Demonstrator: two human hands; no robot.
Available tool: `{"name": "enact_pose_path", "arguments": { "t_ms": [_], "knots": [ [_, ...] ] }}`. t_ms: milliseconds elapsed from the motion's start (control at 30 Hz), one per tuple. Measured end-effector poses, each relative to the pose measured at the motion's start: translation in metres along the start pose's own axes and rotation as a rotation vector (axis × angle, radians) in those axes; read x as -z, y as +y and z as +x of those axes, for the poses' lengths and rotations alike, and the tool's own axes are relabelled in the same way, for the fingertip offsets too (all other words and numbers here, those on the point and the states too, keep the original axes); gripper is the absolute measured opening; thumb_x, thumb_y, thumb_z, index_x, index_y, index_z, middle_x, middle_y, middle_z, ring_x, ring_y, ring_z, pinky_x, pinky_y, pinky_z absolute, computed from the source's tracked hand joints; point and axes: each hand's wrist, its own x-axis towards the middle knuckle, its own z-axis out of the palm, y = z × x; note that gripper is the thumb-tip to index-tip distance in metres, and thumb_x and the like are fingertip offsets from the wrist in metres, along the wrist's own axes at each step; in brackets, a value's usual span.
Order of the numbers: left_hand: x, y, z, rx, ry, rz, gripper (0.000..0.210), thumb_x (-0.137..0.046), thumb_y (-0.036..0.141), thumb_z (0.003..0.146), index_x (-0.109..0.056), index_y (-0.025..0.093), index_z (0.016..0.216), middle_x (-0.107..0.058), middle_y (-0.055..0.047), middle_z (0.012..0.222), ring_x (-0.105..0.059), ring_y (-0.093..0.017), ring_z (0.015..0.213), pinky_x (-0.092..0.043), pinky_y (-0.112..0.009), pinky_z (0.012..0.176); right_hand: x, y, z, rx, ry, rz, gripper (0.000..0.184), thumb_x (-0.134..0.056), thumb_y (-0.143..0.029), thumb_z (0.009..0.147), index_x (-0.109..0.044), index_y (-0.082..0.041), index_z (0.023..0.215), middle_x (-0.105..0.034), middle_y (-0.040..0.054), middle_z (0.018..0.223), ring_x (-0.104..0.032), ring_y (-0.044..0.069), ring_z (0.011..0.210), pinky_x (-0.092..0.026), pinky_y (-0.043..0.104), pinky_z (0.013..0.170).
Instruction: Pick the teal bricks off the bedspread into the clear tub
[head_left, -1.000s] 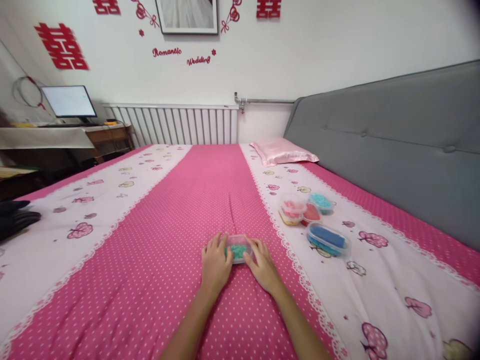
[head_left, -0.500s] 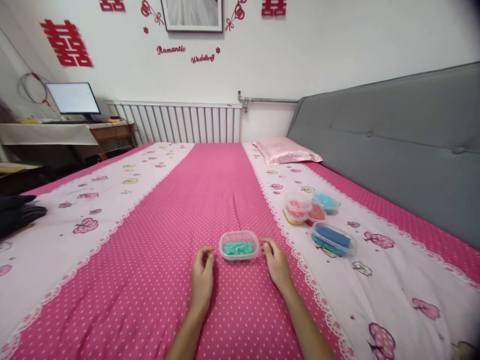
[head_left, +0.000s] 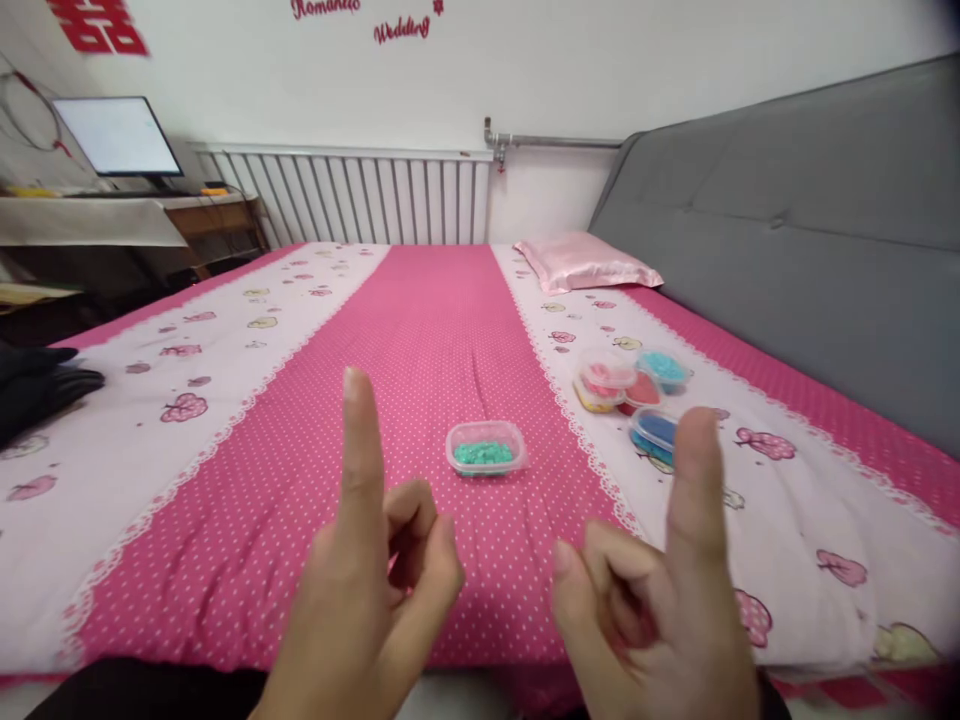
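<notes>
My left hand (head_left: 375, 570) is raised in front of me, its index finger pointing straight up, the other fingers curled and the thumb apart from them. My right hand (head_left: 660, 590) mirrors it, index finger upright, thumb spread to the left. Nothing is in either hand. Beyond and between them, a clear plastic container (head_left: 486, 432) rests on the pink dotted bedspread (head_left: 420, 370), touched by neither hand. Small green pieces (head_left: 484, 453) lie inside it.
To the right sit several tubs: a pink one (head_left: 606, 375) stacked on a yellow one, a red one (head_left: 640, 390), a light blue one (head_left: 663, 367) and a dark blue one (head_left: 651, 432), partly behind my right index finger. Dark cloth (head_left: 45, 390) lies left; a pillow (head_left: 585, 262) lies far back.
Both hands have left the sides of the green container, come back toward me and risen with index fingers up. The container stays on the bedspread. The view has tilted down.
</notes>
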Motion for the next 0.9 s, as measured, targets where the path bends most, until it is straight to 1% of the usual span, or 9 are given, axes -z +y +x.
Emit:
{"name": "enact_pose_path", "arguments": {
  "t_ms": [100,267,400,533,600,633,733,833,900],
  "knots": [
    [0.009,0.021,0.0,0.038,0.062,0.028,0.088,-0.05,0.023,0.094,0.006,0.046,0.159,-0.036,0.009,0.057,-0.037,-0.008,0.043,-0.035,-0.015,0.039,0.01,-0.012,0.005,0.041,-0.021,-0.028,0.091,-0.05,-0.007,0.092,-0.002,-0.033,0.164,-0.029,-0.0148,0.046,-0.027,0.01,0.032,-0.031,0.021,0.031],
    [0.005,0.016,0.001,-0.037,0.147,-0.051,0.094,-0.058,0.024,0.087,-0.003,0.042,0.161,-0.038,0.008,0.054,-0.034,-0.01,0.037,-0.031,-0.018,0.029,0.009,0.004,0.009,0.081,-0.045,0.039,0.09,-0.051,-0.012,0.093,0.002,-0.03,0.164,-0.029,-0.0136,0.047,-0.028,0.013,0.03,-0.03,0.025,0.027],
    [0.005,0.009,0.003,-0.066,0.139,-0.046,0.098,-0.059,0.021,0.086,-0.001,0.04,0.162,-0.039,0.007,0.055,-0.036,-0.011,0.037,-0.031,-0.021,0.028,0.01,0.011,0.011,0.068,-0.041,0.043,0.093,-0.052,-0.012,0.092,0.005,-0.031,0.164,-0.027,-0.0125,0.051,-0.028,0.013,0.032,-0.03,0.024,0.028],
    [0.008,0.009,0.007,-0.055,0.122,-0.05,0.101,-0.061,0.016,0.085,0.001,0.04,0.161,-0.035,0.008,0.055,-0.032,-0.01,0.039,-0.03,-0.019,0.032,0.015,0.008,0.014,0.01,-0.03,0.024,0.096,-0.055,-0.013,0.091,0.004,-0.035,0.163,-0.025,-0.0117,0.053,-0.027,0.011,0.035,-0.029,0.023,0.032],
    [0.008,0.011,0.011,-0.044,0.106,-0.065,0.107,-0.063,0.011,0.083,0.004,0.04,0.161,-0.035,0.008,0.056,-0.03,-0.01,0.043,-0.034,-0.02,0.036,0.018,0.005,0.018,-0.038,-0.05,0.05,0.098,-0.057,-0.012,0.09,0.002,-0.04,0.162,-0.029,-0.0108,0.054,-0.027,0.01,0.039,-0.03,0.023,0.036],
    [0.008,0.013,0.013,-0.032,0.095,-0.077,0.109,-0.063,0.009,0.082,0.005,0.041,0.161,-0.039,0.008,0.057,-0.03,-0.01,0.044,-0.035,-0.02,0.038,0.02,0.004,0.02,-0.062,-0.061,0.065,0.098,-0.058,-0.011,0.09,0.002,-0.043,0.162,-0.034,-0.01,0.055,-0.026,0.01,0.041,-0.029,0.023,0.038],
    [0.004,0.017,0.019,0.02,0.047,-0.11,0.111,-0.063,0.005,0.081,0.003,0.045,0.16,-0.052,0.005,0.069,-0.03,-0.009,0.046,-0.034,-0.02,0.04,0.021,0.002,0.026,-0.102,-0.095,0.078,0.097,-0.056,-0.01,0.091,-0.001,-0.048,0.161,-0.05,-0.0067,0.065,-0.025,0.008,0.044,-0.027,0.023,0.039],
    [0.001,0.017,0.019,0.027,0.016,-0.112,0.108,-0.061,0.005,0.083,0.002,0.048,0.159,-0.06,0.002,0.083,-0.03,-0.008,0.045,-0.032,-0.021,0.038,0.021,0.006,0.028,-0.082,-0.126,0.085,0.099,-0.057,-0.006,0.089,-0.004,-0.047,0.161,-0.048,-0.0065,0.064,-0.024,0.008,0.044,-0.024,0.024,0.037],
    [-0.001,0.016,0.017,0.015,0.006,-0.125,0.109,-0.06,0.005,0.082,0.0,0.054,0.158,-0.063,-0.002,0.113,-0.031,-0.005,0.045,-0.032,-0.023,0.036,0.019,0.011,0.027,-0.068,-0.117,0.091,0.103,-0.059,-0.002,0.086,-0.006,-0.048,0.161,-0.043,-0.0074,0.061,-0.024,0.008,0.043,-0.022,0.023,0.036]
  ]
}}
